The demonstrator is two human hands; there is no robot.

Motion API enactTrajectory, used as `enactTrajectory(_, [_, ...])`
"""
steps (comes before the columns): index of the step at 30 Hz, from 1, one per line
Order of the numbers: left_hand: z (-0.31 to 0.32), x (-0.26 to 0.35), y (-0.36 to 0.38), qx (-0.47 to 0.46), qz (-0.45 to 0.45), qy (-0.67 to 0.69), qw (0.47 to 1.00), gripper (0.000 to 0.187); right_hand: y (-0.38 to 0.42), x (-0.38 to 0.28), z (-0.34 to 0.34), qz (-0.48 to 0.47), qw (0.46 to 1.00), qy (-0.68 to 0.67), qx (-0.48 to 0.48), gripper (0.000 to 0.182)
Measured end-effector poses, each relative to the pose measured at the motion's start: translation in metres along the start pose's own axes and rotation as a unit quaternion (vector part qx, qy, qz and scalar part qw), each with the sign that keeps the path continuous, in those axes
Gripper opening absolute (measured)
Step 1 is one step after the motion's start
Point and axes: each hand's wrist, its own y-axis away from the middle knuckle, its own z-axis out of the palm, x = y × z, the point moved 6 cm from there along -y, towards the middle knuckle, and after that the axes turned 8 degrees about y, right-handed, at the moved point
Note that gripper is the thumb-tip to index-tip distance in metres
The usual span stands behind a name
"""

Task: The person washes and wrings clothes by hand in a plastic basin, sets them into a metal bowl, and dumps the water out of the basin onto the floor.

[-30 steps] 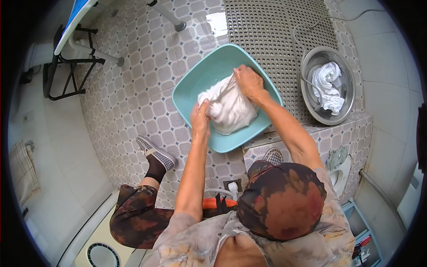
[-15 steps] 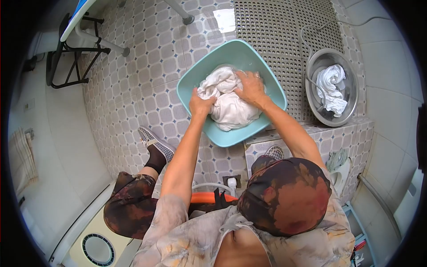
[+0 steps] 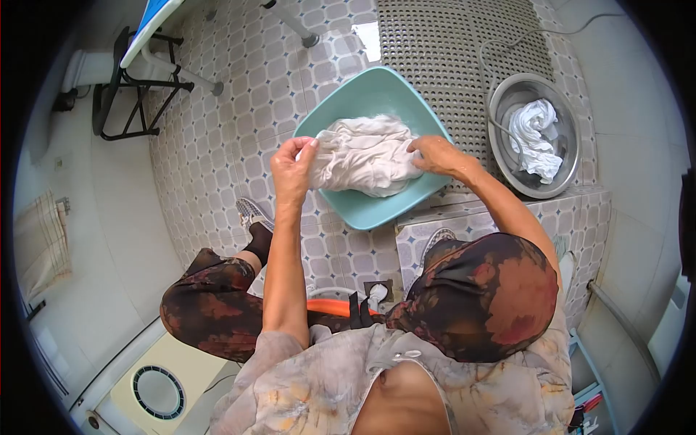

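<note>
A wet, crumpled white cloth (image 3: 366, 156) is spread between my hands over the teal plastic basin (image 3: 384, 217). My left hand (image 3: 291, 170) pinches its left end, raised at the basin's left rim. At the opposite end my right hand (image 3: 440, 155) grips the cloth with curled fingers, close to the right rim. The cloth's middle sags into the basin, and its folds hide most of the bottom. Whether it is a garment or a plain piece of fabric cannot be made out.
To the right, a steel bowl (image 3: 533, 187) holds another white cloth (image 3: 535, 141) and a grey hose (image 3: 500, 123). A perforated mat (image 3: 435, 47) covers part of the tiled floor (image 3: 217, 145). A black folding frame (image 3: 138, 87) stands at upper left, a tiled step (image 3: 500, 228) at right.
The bunched cloth has been lifted and stretched out sideways. My left hand moved left and up with its end; my right hand shifted right and down to the other end.
</note>
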Motion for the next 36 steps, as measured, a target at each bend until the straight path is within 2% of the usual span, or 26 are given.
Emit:
enactTrajectory(1, [0.009,0.017,0.005,-0.013,-0.016,0.087,0.996,0.014,0.008,-0.011,-0.013,-0.024,1.0,-0.005,-0.012,0.04])
enactTrajectory(2, [0.016,0.035,0.01,-0.032,-0.014,0.111,0.993,0.01,0.015,-0.022,-0.025,-0.048,0.998,-0.011,-0.025,0.041])
enactTrajectory(5, [0.03,0.074,0.023,-0.109,0.015,0.205,0.973,0.01,0.024,-0.055,-0.068,-0.145,0.985,-0.075,0.051,0.057])
enactTrajectory(8, [0.039,0.122,0.038,-0.166,0.064,0.216,0.96,0.012,0.02,-0.09,-0.105,-0.247,0.953,-0.126,0.121,0.072])
enactTrajectory(11, [0.045,0.167,0.05,-0.205,0.135,0.229,0.942,0.015,0.021,-0.126,-0.137,-0.312,0.937,-0.091,0.13,0.082])
enactTrajectory(12, [0.042,0.179,0.051,-0.212,0.159,0.239,0.934,0.017,0.021,-0.131,-0.144,-0.263,0.941,-0.205,0.056,0.07])
enactTrajectory(14, [0.031,0.197,0.051,-0.248,0.203,0.26,0.911,0.019,0.024,-0.142,-0.151,-0.248,0.932,-0.255,-0.066,0.057])
enactTrajectory(15, [0.026,0.201,0.048,-0.221,0.201,0.258,0.919,0.019,0.026,-0.148,-0.151,-0.238,0.921,-0.28,-0.129,0.052])
enactTrajectory(16, [0.021,0.206,0.046,-0.192,0.198,0.257,0.926,0.019,0.027,-0.148,-0.158,-0.233,0.929,-0.264,-0.111,0.039])
enactTrajectory(18, [0.012,0.204,0.032,-0.159,0.203,0.285,0.923,0.015,0.032,-0.141,-0.174,-0.186,0.947,-0.243,-0.094,0.041])
enactTrajectory(21, [-0.004,0.162,0.007,-0.076,0.168,0.207,0.961,0.014,0.04,-0.123,-0.192,-0.124,0.959,-0.25,-0.042,0.041])
enactTrajectory(22, [-0.011,0.137,-0.003,-0.068,0.15,0.134,0.977,0.02,0.041,-0.116,-0.193,-0.096,0.959,-0.265,-0.024,0.04])
enactTrajectory(25, [-0.005,0.072,-0.009,-0.078,0.093,-0.009,0.993,0.025,0.035,-0.108,-0.191,-0.052,0.957,-0.284,0.025,0.042])
enactTrajectory(27, [0.006,0.056,0.0,-0.113,0.086,-0.084,0.986,0.029,0.025,-0.116,-0.19,-0.056,0.959,-0.27,0.063,0.043])
enactTrajectory(28, [0.013,0.051,0.006,-0.131,0.081,-0.123,0.98,0.031,0.018,-0.116,-0.191,-0.025,0.971,-0.224,0.081,0.041])
enactTrajectory(31, [0.036,0.061,0.013,-0.16,0.05,-0.027,0.986,0.033,0.016,-0.141,-0.207,0.046,0.982,-0.121,0.135,0.041])
enactTrajectory(32, [0.043,0.067,0.014,-0.15,0.058,-0.004,0.987,0.034,0.013,-0.151,-0.216,0.037,0.983,-0.022,0.178,0.042])
enactTrajectory(36, [0.063,0.089,0.014,-0.119,0.066,0.068,0.988,0.031,0.016,-0.193,-0.226,-0.011,0.976,0.113,0.185,0.039])
